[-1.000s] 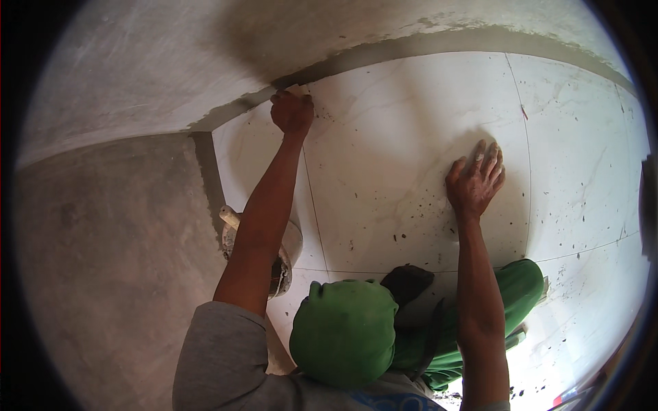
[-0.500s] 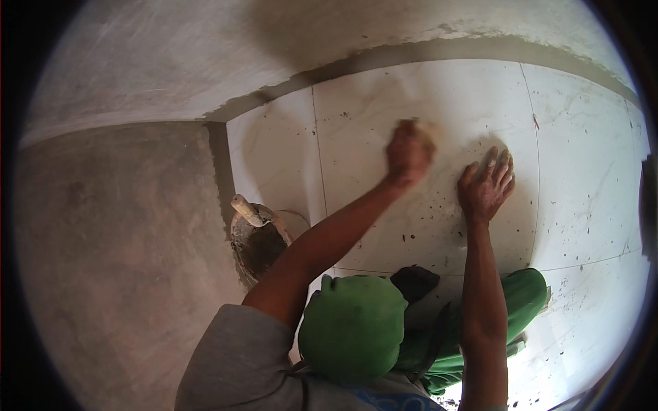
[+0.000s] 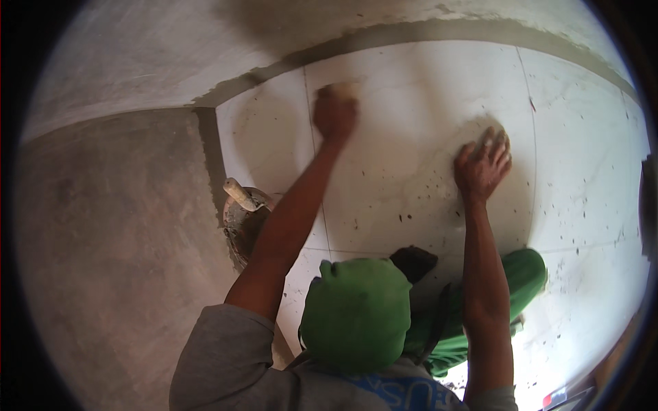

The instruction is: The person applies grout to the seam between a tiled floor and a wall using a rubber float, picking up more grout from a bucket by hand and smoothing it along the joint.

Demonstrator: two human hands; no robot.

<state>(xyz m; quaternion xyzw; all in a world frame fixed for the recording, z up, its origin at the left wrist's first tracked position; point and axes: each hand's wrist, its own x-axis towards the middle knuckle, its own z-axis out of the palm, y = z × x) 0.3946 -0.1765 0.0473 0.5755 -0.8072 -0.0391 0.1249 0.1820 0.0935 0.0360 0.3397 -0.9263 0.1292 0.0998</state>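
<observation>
My left hand (image 3: 334, 118) is closed around a tan pad (image 3: 349, 90), blurred by motion, so its exact kind cannot be made out. It is over the white floor tile (image 3: 397, 171), close to the joint line on that tile's left side. Farther right, my right hand (image 3: 482, 170) lies flat on the same tile with fingers apart, leaning on it and holding nothing. Dark crumbs are scattered over the tile, mostly between my arms.
Left of my left forearm stands a round mortar bucket (image 3: 241, 222), with a wooden-handled trowel (image 3: 240, 194) across its rim. Bare grey concrete (image 3: 110, 226) lies beyond it. A plastered wall (image 3: 157, 61) bounds the far side. A dark object (image 3: 414, 263) sits near my knee.
My left hand has swept left and farther away with the tan pad, from mid-tile toward the left joint line. My right hand stays pressed on the tile.
</observation>
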